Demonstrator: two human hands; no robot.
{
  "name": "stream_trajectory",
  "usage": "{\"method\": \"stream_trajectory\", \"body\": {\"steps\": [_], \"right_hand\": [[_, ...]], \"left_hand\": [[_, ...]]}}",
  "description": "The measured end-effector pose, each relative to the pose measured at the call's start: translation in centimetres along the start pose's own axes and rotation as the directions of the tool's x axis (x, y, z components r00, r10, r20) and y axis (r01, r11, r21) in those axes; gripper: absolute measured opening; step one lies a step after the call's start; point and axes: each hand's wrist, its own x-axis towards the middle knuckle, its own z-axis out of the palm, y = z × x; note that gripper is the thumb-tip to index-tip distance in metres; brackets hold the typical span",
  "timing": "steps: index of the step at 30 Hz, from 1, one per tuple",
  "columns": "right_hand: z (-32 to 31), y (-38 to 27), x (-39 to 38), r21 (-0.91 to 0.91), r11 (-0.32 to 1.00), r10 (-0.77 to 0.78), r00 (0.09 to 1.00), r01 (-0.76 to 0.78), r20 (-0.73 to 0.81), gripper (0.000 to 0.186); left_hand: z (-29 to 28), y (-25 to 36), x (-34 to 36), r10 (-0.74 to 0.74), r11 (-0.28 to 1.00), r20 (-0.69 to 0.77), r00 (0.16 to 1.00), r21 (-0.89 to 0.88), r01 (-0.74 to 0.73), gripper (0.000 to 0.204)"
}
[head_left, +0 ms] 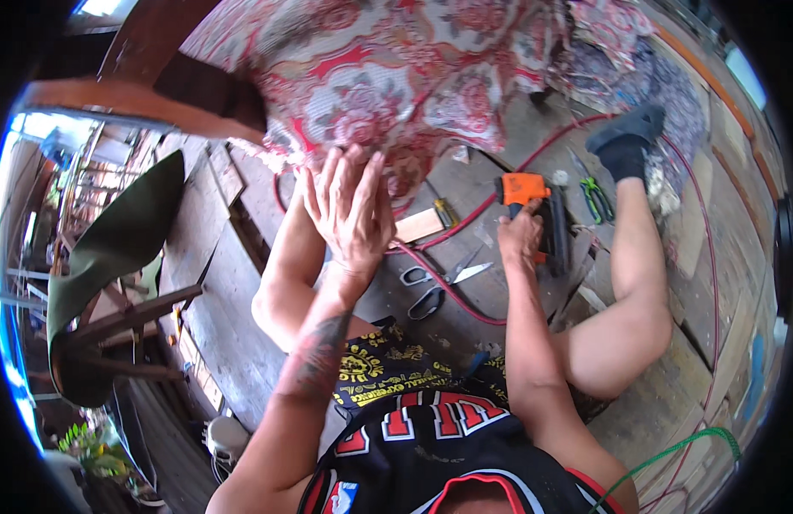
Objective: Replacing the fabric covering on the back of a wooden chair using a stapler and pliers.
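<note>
Right hand point(520, 231): fingers curled round the handle of one nail gun point(533, 206), which is orange on top and black below, down on the floor.
Left hand point(349, 210): open, fingers spread, flat against the cloth.
Scissors point(435, 283): one pair, lying open on the floor between the two hands.
Hose point(465, 218): one thin red line, running under the scissors.
Pliers point(596, 197): one green pair, past the nail gun.
Cloth point(388, 77): red flower print over a cushion, farthest away.

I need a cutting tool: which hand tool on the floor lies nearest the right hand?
The grey-handled scissors, left of the right hand; the green-handled pliers lie farther.
</note>
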Motion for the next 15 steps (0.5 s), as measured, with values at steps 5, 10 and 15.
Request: {"method": "stream_trajectory", "body": {"steps": [5,10,15], "right_hand": [[-0.7,-0.3,0.2,-0.048,0.999,-0.010,0.999,0.012,0.046,0.086],[-3.7,-2.7,-0.4,-0.160,0.987,-0.008,1.000,0.013,0.029,0.065],[-9.8,-10.1,-2.2,0.257,0.650,-0.504,0.658,0.715,-0.559,0.021]], "left_hand": [[0.3,-0.9,0.8,-0.885,0.360,-0.024,0.465,-0.669,0.650,0.059],[0.1,-3.0,0.2,-0.898,-0.080,0.286,0.335,-0.854,0.515,0.035],[-1.0,-2.5,-0.8,-0.776,-0.373,0.503,0.380,-0.852,0.368,0.017]]}}
